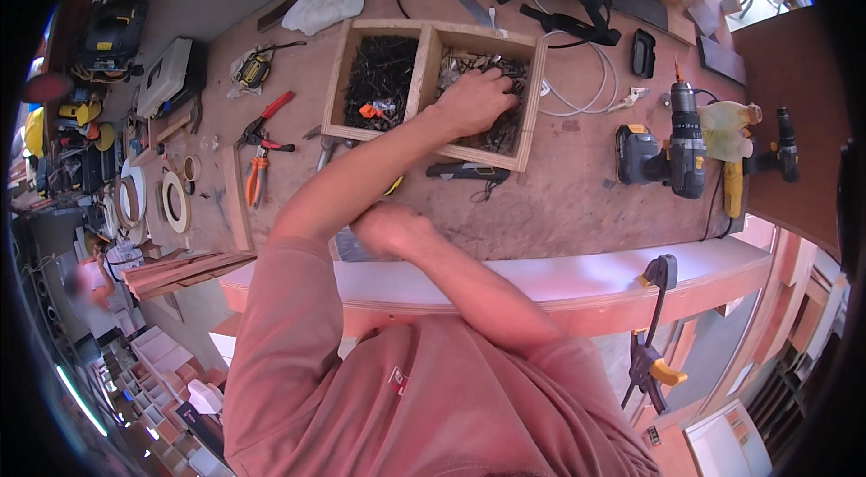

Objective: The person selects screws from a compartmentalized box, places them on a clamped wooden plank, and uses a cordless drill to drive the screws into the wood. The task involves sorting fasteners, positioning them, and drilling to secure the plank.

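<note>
A wooden two-compartment box (534,107) stands on the workbench. My left hand (478,102) reaches into its right compartment, fingers curled down among mixed screws (465,62); the fingertips are hidden. Dark screws (374,71) fill the left compartment, with an orange item (368,110) lying on them. Below my left forearm, my right hand (392,230) is closed near the bench's front edge; whatever it may hold is hidden. A flat grey piece (352,247) lies beside it. A black-handled tool (467,172) rests just in front of the box.
Red-handled pliers (275,105), orange pliers (258,181) and a tape measure (253,71) lie left. Cordless drills (686,148) (785,148) stand right, near a white cable (604,71). A clamp (661,274) grips the front edge. Wood strips (185,271) jut out left.
</note>
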The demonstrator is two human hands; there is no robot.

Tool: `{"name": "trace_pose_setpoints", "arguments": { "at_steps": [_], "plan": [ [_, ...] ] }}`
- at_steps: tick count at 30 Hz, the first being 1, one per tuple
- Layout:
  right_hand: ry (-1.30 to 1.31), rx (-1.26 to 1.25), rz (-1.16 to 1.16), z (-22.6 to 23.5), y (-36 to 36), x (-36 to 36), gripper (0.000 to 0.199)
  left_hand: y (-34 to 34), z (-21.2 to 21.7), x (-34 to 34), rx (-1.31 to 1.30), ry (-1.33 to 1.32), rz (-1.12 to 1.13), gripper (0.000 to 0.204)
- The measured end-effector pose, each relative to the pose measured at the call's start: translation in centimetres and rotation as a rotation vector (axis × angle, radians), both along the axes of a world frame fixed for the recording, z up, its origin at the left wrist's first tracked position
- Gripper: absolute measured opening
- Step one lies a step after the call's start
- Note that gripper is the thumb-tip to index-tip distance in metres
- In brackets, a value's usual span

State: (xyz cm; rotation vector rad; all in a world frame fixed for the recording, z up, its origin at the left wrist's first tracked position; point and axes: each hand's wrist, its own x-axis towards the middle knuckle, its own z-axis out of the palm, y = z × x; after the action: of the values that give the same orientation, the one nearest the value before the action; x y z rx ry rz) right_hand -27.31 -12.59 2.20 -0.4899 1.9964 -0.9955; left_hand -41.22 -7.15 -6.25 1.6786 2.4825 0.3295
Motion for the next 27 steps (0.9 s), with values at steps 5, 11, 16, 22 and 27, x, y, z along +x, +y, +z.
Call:
{"name": "trace_pose_setpoints", "arguments": {
  "at_steps": [5,11,16,22,27],
  "plan": [
    [0.012,0.027,0.066,-0.1,0.2,-0.3,0.037,-0.4,2.2,-0.8,0.088,-0.148,0.287,0.018],
    [0.085,0.053,0.162,1.2,0.6,-0.9,0.035,0.9,2.3,-3.3,0.006,-0.073,0.038,0.022],
    [0.067,0.057,0.047,0.2,0.1,-0.7,0.036,1.8,0.0,-3.0,-0.068,0.022,-0.026,0.028],
    [0.128,0.052,0.125,0.4,0.3,-1.1,0.035,0.9,1.1,-3.9,-0.075,-0.063,0.055,0.026],
    [0.157,0.001,0.004,-0.9,0.2,-1.3,0.032,-3.1,7.3,-4.1,0.089,-0.235,0.329,0.022]
  ]
}}
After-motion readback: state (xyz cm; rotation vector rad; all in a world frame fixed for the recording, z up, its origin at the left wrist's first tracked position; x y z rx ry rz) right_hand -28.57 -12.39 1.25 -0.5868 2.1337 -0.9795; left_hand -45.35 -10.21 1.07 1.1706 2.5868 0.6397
